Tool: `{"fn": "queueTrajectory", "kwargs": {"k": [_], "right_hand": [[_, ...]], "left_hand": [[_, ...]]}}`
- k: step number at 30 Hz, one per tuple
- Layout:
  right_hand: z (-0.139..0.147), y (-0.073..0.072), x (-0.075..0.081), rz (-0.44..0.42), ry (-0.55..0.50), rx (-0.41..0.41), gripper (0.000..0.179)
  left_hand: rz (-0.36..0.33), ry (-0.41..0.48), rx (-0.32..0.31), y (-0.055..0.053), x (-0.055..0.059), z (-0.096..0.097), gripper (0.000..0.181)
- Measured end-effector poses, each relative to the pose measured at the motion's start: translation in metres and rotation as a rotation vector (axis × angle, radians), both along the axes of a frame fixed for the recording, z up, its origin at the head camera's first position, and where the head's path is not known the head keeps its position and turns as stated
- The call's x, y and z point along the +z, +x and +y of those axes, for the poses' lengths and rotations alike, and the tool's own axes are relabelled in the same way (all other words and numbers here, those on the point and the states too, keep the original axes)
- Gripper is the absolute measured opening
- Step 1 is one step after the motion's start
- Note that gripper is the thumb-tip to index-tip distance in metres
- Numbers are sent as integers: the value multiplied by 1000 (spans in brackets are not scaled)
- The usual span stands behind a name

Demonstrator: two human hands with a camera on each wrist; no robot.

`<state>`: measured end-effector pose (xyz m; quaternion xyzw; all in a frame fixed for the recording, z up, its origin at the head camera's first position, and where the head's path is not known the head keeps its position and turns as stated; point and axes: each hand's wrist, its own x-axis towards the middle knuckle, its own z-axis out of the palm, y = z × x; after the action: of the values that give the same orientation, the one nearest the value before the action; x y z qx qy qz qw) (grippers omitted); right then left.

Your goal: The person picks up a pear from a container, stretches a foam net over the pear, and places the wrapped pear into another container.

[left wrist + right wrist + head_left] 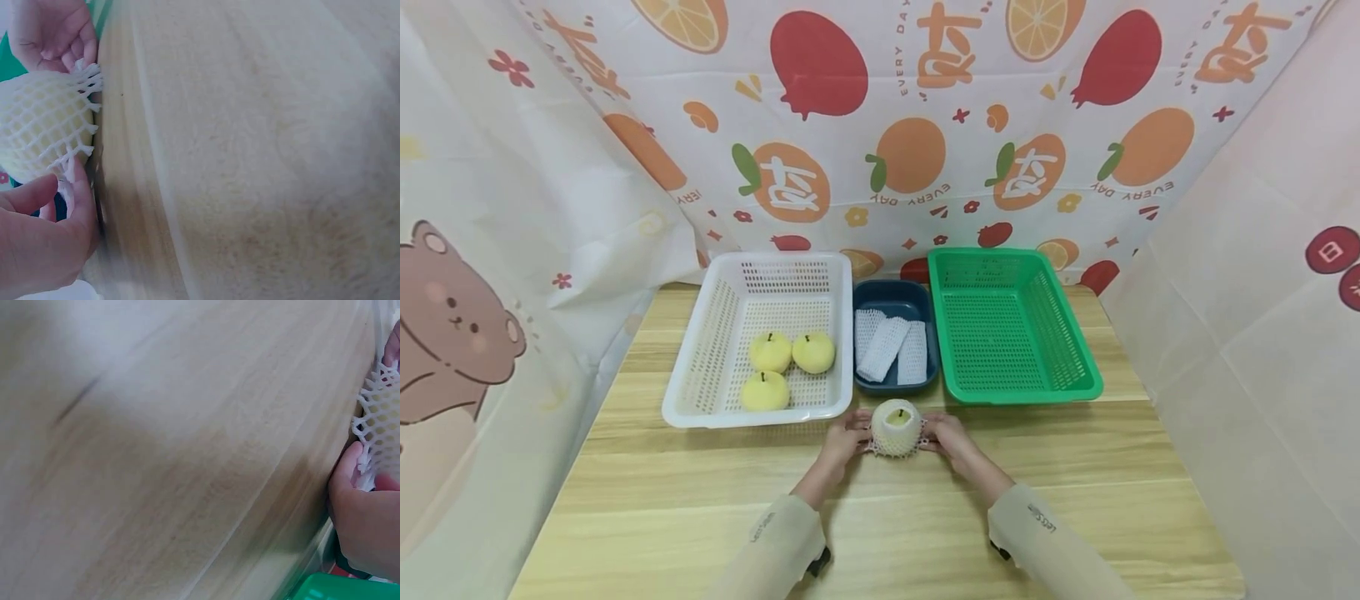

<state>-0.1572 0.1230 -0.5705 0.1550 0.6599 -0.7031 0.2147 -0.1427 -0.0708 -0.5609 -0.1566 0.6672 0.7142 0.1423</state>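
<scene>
A round yellow apple [898, 417] with a dark stem stands on the table, wrapped in a white foam net [893, 446]. Its top shows through the net's upper opening, and the loose lower edge flares out near the tabletop. On the left side, my left hand [847, 437] pinches that edge between thumb and finger; the left wrist view shows this hand [50, 244] close up. Opposite it, my right hand [949, 437] pinches the net's right edge. Only part of the net [382, 425] appears in the right wrist view, beside the right hand [369, 525].
Several items stand behind the hands: a white basket [681, 367] with three yellow apples [765, 392], a dark blue bin [891, 293] with three folded foam nets [883, 348], and a green basket [1000, 333]. Printed cloth [880, 225] hangs behind the wooden table [910, 525].
</scene>
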Motion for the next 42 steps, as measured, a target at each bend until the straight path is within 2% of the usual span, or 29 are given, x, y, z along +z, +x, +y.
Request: {"fn": "queueTrajectory", "kwargs": {"k": [5, 11, 14, 17, 19, 20, 22, 24, 26, 28, 30, 31, 35, 37, 39, 42], "right_hand": [[0, -3, 2, -47, -18, -34, 30], [2, -5, 5, -28, -37, -12, 39], [2, -7, 7, -19, -36, -8, 37], [0, -9, 5, -1, 28, -7, 31], [0, -8, 3, 49, 76, -9, 26], [3, -12, -14, 104, 82, -3, 25], [6, -23, -46, 148, 160, 0, 30], [13, -38, -93, 225, 220, -12, 32], [20, -58, -149, 279, 275, -25, 37], [22, -63, -169, 326, 335, -38, 34], [21, -60, -164, 389, 371, -34, 31], [18, -55, -148, 389, 388, -30, 30], [0, -26, -61, 357, 493, -25, 20], [-6, -15, -29, 349, 556, -22, 14], [-9, -9, -14, 377, 611, -5, 12], [-12, -6, -7, 420, 708, 18, 11]], "left_hand": [[-31, 55, 9, -3, 1, 0, 31], [-38, 96, 49, -5, -1, -1, 26], [-27, 90, 61, -6, -1, -1, 25], [-15, 88, 74, -8, -3, -1, 24], [0, 84, 81, -8, -4, 0, 23], [7, 80, 85, -9, -5, 0, 22], [19, 71, 91, -9, -7, 0, 19], [34, 53, 91, -9, -9, 0, 18], [43, 31, 94, -9, -9, 0, 16], [62, -7, 101, -9, -9, 0, 15], [93, -57, 103, -9, -8, 1, 13], [108, -83, 107, -9, -8, 2, 12], [175, -190, 102, -9, -7, 4, 10], [208, -244, 90, -9, -7, 4, 9], [241, -301, 74, -9, -8, 4, 9], [287, -383, 54, -9, -11, 4, 10]]}}
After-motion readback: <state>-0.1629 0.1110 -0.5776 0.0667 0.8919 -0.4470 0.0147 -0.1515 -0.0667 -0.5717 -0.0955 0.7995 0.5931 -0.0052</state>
